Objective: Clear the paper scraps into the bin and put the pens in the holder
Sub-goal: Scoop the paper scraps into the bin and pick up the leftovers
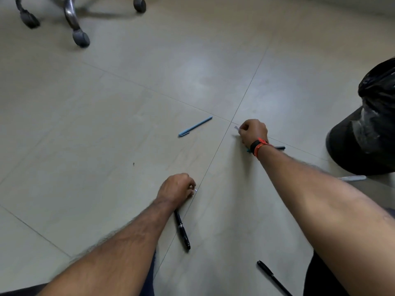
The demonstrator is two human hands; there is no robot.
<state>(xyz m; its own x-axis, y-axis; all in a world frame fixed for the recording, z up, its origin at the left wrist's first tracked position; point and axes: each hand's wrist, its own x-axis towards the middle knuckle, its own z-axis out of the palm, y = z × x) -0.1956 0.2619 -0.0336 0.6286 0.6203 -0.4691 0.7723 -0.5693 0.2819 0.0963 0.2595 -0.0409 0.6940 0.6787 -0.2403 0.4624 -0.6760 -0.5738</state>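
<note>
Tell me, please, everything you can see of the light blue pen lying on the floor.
The light blue pen is a slim stick pen, seemingly plastic, with a cap and small clip at its lower-left end. It lies flat on the pale tiled floor, angled from lower left up to upper right, just left of where the tile joints cross. Nothing touches it but the floor: the right hand is closed over a paper scrap to its right, apart from it.
</note>
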